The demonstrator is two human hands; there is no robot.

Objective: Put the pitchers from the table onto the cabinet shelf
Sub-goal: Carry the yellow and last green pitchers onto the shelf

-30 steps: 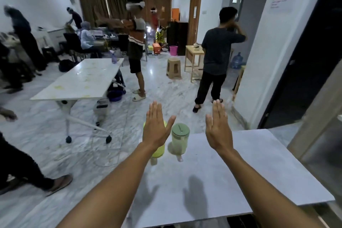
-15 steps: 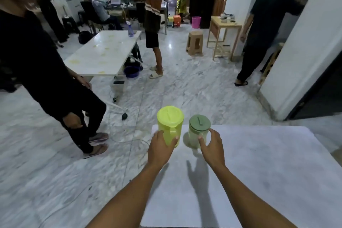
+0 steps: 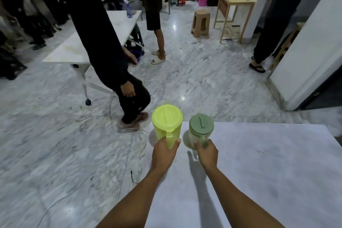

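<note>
Both hands have closed since a moment ago: the left hand (image 3: 164, 151) now grips the yellow-green plastic pitcher's (image 3: 167, 122) handle, the right hand (image 3: 207, 153) the clear green-lidded pitcher (image 3: 200, 129), both at the white bench's (image 3: 259, 172) far-left corner.

yellow-green pitcher (image 3: 166, 126) looks like translucent plastic, smooth under my fingers | clear pitcher (image 3: 199, 136) see-through plastic, matt sage lid (image 3: 201, 123) | table (image 3: 259, 172) matt, pale, marble-look | floor (image 3: 194, 79) polished marble, super glossy
</note>
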